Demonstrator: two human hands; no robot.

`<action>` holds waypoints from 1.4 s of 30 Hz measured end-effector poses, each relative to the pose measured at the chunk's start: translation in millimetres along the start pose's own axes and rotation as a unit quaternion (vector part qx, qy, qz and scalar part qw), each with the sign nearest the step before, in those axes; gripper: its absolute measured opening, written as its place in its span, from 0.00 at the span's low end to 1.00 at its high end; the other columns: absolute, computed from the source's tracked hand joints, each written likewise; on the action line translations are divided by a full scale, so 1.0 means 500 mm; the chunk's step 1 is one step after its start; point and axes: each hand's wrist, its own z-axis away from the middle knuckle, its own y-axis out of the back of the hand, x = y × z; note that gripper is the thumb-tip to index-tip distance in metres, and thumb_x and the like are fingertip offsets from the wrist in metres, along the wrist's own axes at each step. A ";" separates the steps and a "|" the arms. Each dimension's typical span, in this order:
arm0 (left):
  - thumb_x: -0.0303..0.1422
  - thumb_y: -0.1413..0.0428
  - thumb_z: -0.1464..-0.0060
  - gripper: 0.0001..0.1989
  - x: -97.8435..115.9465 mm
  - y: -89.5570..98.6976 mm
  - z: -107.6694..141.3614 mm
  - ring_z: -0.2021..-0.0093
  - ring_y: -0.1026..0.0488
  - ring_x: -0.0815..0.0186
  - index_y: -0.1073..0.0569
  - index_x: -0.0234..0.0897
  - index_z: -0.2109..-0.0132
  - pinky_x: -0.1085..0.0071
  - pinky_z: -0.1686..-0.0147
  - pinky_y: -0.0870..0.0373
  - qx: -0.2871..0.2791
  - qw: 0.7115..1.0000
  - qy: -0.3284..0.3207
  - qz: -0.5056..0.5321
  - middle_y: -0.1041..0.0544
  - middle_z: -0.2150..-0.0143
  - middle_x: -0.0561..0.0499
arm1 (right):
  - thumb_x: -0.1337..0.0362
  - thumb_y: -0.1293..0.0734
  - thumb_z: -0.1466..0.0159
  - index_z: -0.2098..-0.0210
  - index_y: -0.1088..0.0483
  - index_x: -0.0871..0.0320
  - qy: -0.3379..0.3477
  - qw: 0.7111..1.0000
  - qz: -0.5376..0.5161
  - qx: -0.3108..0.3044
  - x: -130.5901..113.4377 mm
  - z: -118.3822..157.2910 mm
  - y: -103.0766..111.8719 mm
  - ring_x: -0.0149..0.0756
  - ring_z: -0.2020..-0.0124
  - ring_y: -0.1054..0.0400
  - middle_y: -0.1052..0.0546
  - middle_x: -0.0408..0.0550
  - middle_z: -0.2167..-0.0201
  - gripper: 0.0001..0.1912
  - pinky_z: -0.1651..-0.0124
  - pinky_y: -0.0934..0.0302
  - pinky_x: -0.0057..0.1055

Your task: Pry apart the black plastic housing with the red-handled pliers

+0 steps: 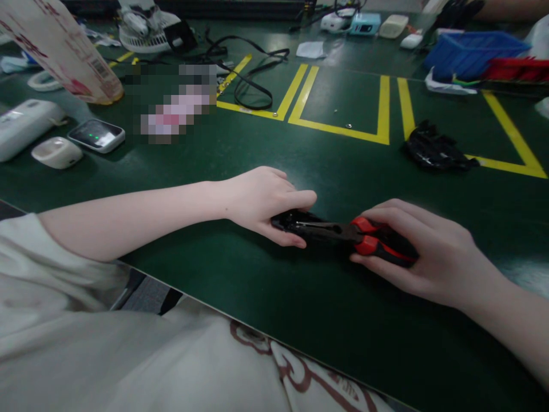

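Observation:
My right hand (422, 249) is wrapped round the red and black handles of long-nose pliers (366, 234). The pliers point left, and their jaws reach a small black part (286, 220). That part is pinched between the thumb and fingers of my left hand (272, 203), close above the green table top (257, 286). My left hand covers much of the black part, so its shape is hard to make out. Whether the jaws grip it cannot be seen clearly. Farther right on the table lies a crumpled black plastic piece (437, 149).
Yellow tape (343, 130) marks boxes beyond my hands. At the left are a bottle (81, 63), a white device (98, 135) and a white case (56, 153). A black cable (257, 88), a small fan (146, 34) and a blue bin (472, 51) stand farther back.

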 end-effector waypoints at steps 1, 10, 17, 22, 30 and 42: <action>0.56 0.50 0.40 0.24 0.000 0.000 0.000 0.73 0.28 0.65 0.33 0.39 0.62 0.69 0.69 0.40 0.000 1.000 -0.002 0.001 0.23 0.72 0.52 | 0.53 0.30 0.39 0.52 0.32 0.54 -0.004 1.000 -0.007 0.003 -0.002 0.000 0.000 0.42 0.65 0.29 0.25 0.52 0.61 0.19 0.68 0.33 0.38; 0.57 0.49 0.41 0.24 0.000 0.002 0.000 0.73 0.27 0.65 0.33 0.39 0.62 0.69 0.69 0.40 -0.001 1.000 -0.002 0.007 0.23 0.72 0.52 | 0.50 0.32 0.39 0.53 0.32 0.51 -0.026 0.999 -0.027 -0.006 -0.007 -0.002 0.005 0.44 0.65 0.28 0.25 0.51 0.61 0.18 0.67 0.32 0.41; 0.58 0.48 0.42 0.25 -0.001 0.003 -0.001 0.72 0.26 0.64 0.32 0.39 0.62 0.68 0.69 0.40 -0.009 1.000 0.004 0.010 0.23 0.71 0.51 | 0.53 0.32 0.38 0.51 0.33 0.49 -0.018 1.000 -0.023 -0.011 0.004 0.001 0.007 0.44 0.64 0.28 0.25 0.49 0.60 0.18 0.67 0.32 0.41; 0.61 0.44 0.47 0.28 -0.003 0.005 -0.001 0.70 0.26 0.63 0.32 0.39 0.61 0.69 0.69 0.41 -0.025 1.000 -0.001 0.007 0.22 0.70 0.50 | 0.50 0.33 0.37 0.53 0.34 0.47 -0.030 0.999 -0.028 -0.015 -0.006 -0.001 0.009 0.44 0.64 0.28 0.26 0.48 0.60 0.16 0.66 0.32 0.41; 0.59 0.43 0.46 0.27 0.001 0.004 -0.001 0.70 0.26 0.63 0.32 0.39 0.61 0.69 0.69 0.41 -0.014 1.000 0.006 -0.004 0.23 0.70 0.51 | 0.50 0.34 0.37 0.54 0.33 0.54 -0.040 0.999 -0.018 0.007 -0.017 0.000 0.004 0.41 0.63 0.29 0.25 0.52 0.60 0.18 0.63 0.36 0.38; 0.58 0.46 0.43 0.25 -0.004 -0.002 0.002 0.72 0.27 0.64 0.32 0.38 0.60 0.69 0.69 0.41 0.016 1.000 -0.026 0.000 0.24 0.71 0.52 | 0.50 0.34 0.35 0.55 0.33 0.53 -0.046 0.998 -0.035 -0.016 -0.015 -0.001 0.016 0.38 0.64 0.30 0.26 0.50 0.61 0.16 0.62 0.37 0.36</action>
